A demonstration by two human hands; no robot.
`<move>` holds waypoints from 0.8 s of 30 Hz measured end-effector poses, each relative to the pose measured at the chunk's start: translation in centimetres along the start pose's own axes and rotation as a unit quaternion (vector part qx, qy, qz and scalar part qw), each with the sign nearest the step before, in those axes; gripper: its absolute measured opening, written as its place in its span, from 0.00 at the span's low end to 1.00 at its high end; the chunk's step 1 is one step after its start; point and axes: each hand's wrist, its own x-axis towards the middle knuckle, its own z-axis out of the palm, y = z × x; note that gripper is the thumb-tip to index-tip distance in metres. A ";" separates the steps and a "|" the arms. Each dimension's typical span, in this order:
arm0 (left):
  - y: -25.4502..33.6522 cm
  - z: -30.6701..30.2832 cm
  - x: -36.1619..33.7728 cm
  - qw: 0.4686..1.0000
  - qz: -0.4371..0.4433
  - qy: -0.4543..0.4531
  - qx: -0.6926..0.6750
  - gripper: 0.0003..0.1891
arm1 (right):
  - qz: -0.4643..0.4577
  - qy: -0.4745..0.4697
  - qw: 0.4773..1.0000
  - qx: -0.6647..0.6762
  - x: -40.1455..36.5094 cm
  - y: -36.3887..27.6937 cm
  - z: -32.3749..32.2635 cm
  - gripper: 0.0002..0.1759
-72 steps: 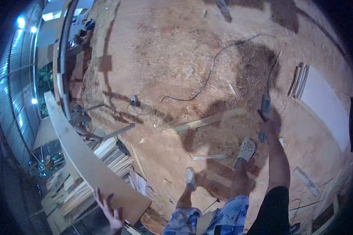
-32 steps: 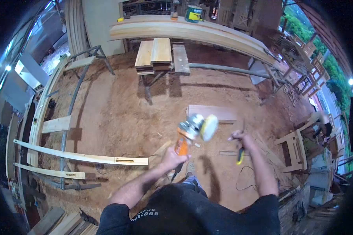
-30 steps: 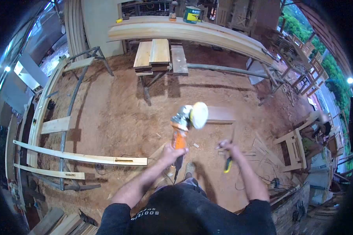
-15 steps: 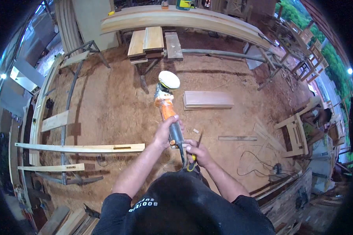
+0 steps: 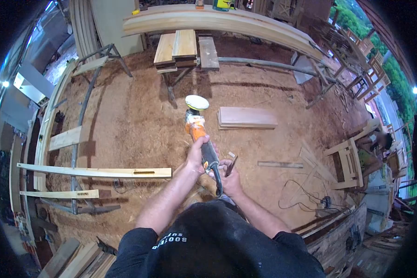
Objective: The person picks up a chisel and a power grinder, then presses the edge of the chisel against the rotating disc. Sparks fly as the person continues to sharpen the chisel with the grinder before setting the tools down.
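Note:
An orange and dark angle grinder (image 5: 200, 132) with a round white pad (image 5: 197, 102) at its head points away from me. My left hand (image 5: 198, 155) is wrapped round its body, thumb on top. Closed beside the grinder's rear end, my right hand (image 5: 230, 180) holds a thin dark stick-like tool (image 5: 231, 166), whose kind I cannot make out. The grinder's black cord (image 5: 218, 186) hangs from the rear end between my hands. The right fingers nearest the grinder partly hide behind it.
Pale boards (image 5: 245, 117) lie stacked on the dusty floor ahead. Long planks (image 5: 217, 21) rest on trestles at the back. Shaped wooden rails (image 5: 102, 172) lie at left. A person (image 5: 375, 141) sits at right by a wooden chair frame (image 5: 346, 162); a loose cable (image 5: 296, 197) lies nearby.
The grinder's head has tipped lower and its pad shows more edge-on. My right hand has turned, so the yellow part seen below it earlier no longer shows.

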 end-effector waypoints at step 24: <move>2.0 -4.4 1.0 0.993 -0.033 0.028 0.109 0.17 | 0.204 0.093 0.971 -0.084 1.0 5.2 -11.7 0.12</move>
